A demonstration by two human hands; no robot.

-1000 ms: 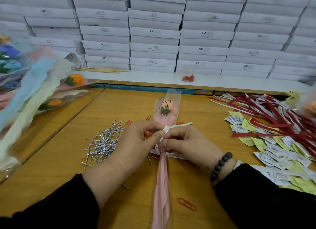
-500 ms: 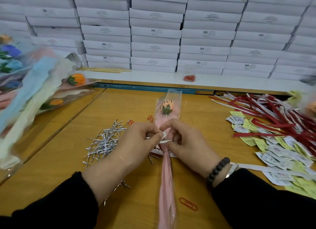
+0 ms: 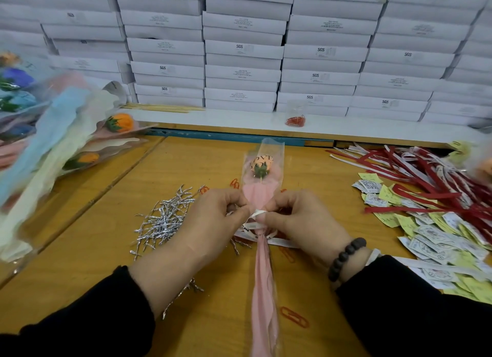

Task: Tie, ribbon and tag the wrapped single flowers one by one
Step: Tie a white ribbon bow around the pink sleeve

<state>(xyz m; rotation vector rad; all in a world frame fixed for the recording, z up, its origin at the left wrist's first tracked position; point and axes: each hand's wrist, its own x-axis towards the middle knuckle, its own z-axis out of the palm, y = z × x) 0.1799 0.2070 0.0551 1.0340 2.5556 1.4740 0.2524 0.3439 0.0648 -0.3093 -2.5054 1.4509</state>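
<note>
Both the left hand [image 3: 213, 220] and the right hand [image 3: 300, 218] pinch the white ribbon [image 3: 257, 213] with curled fingertips around the pink wrapped flower [image 3: 262, 186] on the table [image 3: 80, 250].

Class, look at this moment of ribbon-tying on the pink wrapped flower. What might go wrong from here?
1. Both hands, left hand and right hand, pinch the white ribbon in a tight grip; pulling hard might crumple the pink wrapped flower.
2. The loose ribbon tail could snag the silver twist ties lying beside it.
</note>
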